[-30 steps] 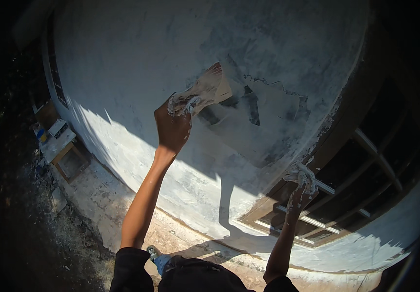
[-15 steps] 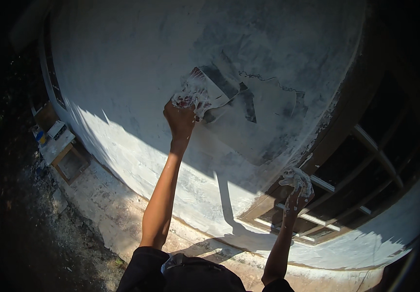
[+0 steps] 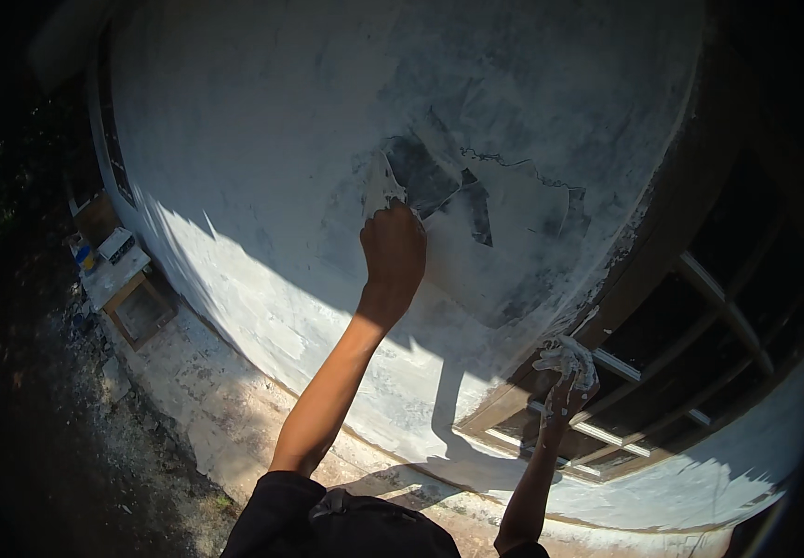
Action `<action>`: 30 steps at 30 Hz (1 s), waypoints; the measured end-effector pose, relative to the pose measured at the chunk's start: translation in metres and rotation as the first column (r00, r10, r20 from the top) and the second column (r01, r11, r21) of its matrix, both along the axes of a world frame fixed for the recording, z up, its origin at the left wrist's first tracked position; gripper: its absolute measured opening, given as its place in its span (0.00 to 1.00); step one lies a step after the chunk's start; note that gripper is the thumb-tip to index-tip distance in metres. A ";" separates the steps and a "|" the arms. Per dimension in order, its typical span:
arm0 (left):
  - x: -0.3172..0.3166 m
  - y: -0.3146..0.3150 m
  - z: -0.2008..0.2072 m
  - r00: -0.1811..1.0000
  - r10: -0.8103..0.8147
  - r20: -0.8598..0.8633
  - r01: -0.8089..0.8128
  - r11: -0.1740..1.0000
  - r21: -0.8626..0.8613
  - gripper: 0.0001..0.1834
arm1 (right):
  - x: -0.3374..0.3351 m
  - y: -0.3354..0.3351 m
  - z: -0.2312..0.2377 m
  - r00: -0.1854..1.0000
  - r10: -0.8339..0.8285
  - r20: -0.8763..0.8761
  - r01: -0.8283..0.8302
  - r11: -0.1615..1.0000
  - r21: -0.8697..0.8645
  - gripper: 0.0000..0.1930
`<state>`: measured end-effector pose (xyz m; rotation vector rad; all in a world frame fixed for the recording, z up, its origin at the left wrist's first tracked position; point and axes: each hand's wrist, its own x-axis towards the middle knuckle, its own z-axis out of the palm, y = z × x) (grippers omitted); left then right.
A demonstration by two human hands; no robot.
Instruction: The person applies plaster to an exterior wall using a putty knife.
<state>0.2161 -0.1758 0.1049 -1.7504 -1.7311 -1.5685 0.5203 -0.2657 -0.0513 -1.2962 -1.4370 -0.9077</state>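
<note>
My left hand [image 3: 395, 246] is closed against the white wall [image 3: 253, 167], gripping a flat putty scraper that its fingers mostly hide. Pale wet putty [image 3: 381, 189] shows just beyond the knuckles, at the left edge of a dark bare patch [image 3: 421, 175]. Lower right, beside the window frame, my right hand [image 3: 569, 372] is coated in white putty. Its fingers curl around what looks like a lump of putty.
A barred window [image 3: 663, 372] in a brown frame lies at the right. On the left, a small wooden table [image 3: 115, 279] holds a blue-and-yellow container [image 3: 84, 256] and a boxy item. Rubble [image 3: 113, 381] borders the concrete ledge [image 3: 234, 418] below the wall.
My left hand has moved right and slightly down, turning so its back hides the putty-covered scraper seen before. More of the dark patch's left side is uncovered. My right hand has barely moved.
</note>
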 end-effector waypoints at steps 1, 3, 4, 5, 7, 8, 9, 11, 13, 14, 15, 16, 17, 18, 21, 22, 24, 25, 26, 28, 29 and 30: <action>0.015 0.016 -0.001 0.996 -0.003 -0.086 -0.001 0.999 -0.050 0.04 | -0.001 0.000 0.001 0.998 0.032 -0.057 -0.034 0.999 -0.021 0.14; 0.042 0.026 -0.004 0.989 -0.002 -0.148 0.000 1.000 -0.007 0.04 | 0.003 0.000 0.002 0.983 0.073 -0.170 -0.084 0.995 -0.059 0.15; 0.045 0.025 -0.008 0.989 0.003 -0.146 -0.004 1.000 -0.005 0.04 | 0.005 0.001 0.002 0.969 0.094 -0.229 -0.113 0.991 -0.072 0.15; 0.041 0.015 -0.008 0.991 -0.048 -0.123 0.044 0.998 -0.033 0.04 | -0.002 0.007 0.003 0.946 0.133 -0.295 -0.162 0.984 -0.075 0.16; 0.039 0.008 -0.023 0.989 -0.112 -0.096 0.107 0.992 -0.062 0.04 | -0.008 0.013 -0.001 0.894 0.168 -0.415 -0.222 0.971 -0.087 0.17; 0.038 0.006 -0.033 0.980 -0.157 -0.121 0.153 0.987 -0.045 0.04 | -0.011 0.014 -0.003 0.862 0.184 -0.473 -0.257 0.962 -0.095 0.17; 0.036 0.003 -0.043 0.969 -0.200 -0.146 0.197 0.980 -0.031 0.05 | -0.014 0.015 -0.006 0.825 0.198 -0.529 -0.294 0.950 -0.102 0.18; 0.029 -0.013 -0.049 0.954 -0.219 -0.203 0.216 0.976 -0.034 0.04 | -0.004 0.024 -0.026 0.834 0.216 -0.507 -0.309 0.945 -0.106 0.17; 0.017 -0.037 -0.042 0.937 -0.256 -0.240 0.260 0.966 -0.013 0.07 | 0.022 0.047 -0.071 0.828 0.180 -0.532 -0.281 0.953 -0.115 0.17; 0.003 -0.046 -0.040 0.944 -0.267 -0.192 0.277 0.961 0.026 0.11 | 0.030 0.054 -0.084 0.815 0.148 -0.561 -0.259 0.958 -0.124 0.16; -0.017 -0.051 -0.039 0.948 -0.293 -0.121 0.304 0.949 0.086 0.16 | 0.030 0.054 -0.084 0.813 0.149 -0.562 -0.263 0.957 -0.126 0.16; -0.031 -0.048 -0.043 0.940 -0.337 0.063 0.329 0.938 0.106 0.16 | 0.032 0.052 -0.082 0.976 0.068 -0.206 -0.094 0.988 -0.120 0.17; -0.044 -0.048 -0.035 0.886 -0.413 0.209 0.387 0.909 0.158 0.15 | 0.030 0.049 -0.079 0.983 -0.056 0.172 0.065 0.997 -0.048 0.18; -0.058 -0.043 -0.033 0.810 -0.495 0.315 0.448 0.868 0.213 0.14 | 0.024 0.048 -0.073 0.984 -0.052 0.168 0.061 0.997 -0.048 0.18; -0.077 0.008 -0.029 0.608 -0.645 0.463 0.528 0.764 0.371 0.14 | 0.013 0.049 -0.070 0.984 0.138 -0.112 -0.158 0.968 -0.193 0.21; -0.075 0.026 -0.028 0.606 -0.677 0.418 0.546 0.736 0.400 0.13 | 0.018 0.051 -0.086 0.693 0.436 -0.574 -0.553 0.833 -0.035 0.23; -0.070 0.050 -0.025 0.607 -0.705 0.367 0.561 0.707 0.431 0.12 | 0.023 0.056 -0.097 0.130 0.571 -0.811 -0.750 0.591 0.296 0.25; -0.067 0.058 -0.023 0.677 -0.657 0.332 0.507 0.743 0.436 0.11 | 0.021 0.056 -0.098 0.649 0.460 -0.606 -0.574 0.819 0.005 0.25; -0.067 0.062 -0.020 0.744 -0.599 0.295 0.450 0.776 0.442 0.11 | 0.015 0.056 -0.097 0.958 0.192 -0.215 -0.227 0.962 -0.152 0.25; -0.063 0.056 -0.016 0.769 -0.564 0.301 0.425 0.802 0.418 0.10 | -0.008 0.043 -0.064 0.906 0.267 -0.330 -0.321 0.939 -0.122 0.24; -0.064 0.051 -0.011 0.798 -0.521 0.303 0.392 0.831 0.396 0.10 | -0.018 0.039 -0.048 0.829 0.347 -0.438 -0.419 0.905 -0.077 0.24; -0.062 0.053 -0.012 0.792 -0.529 0.306 0.400 0.827 0.394 0.10 | -0.018 0.038 -0.044 0.834 0.337 -0.438 -0.409 0.909 -0.080 0.24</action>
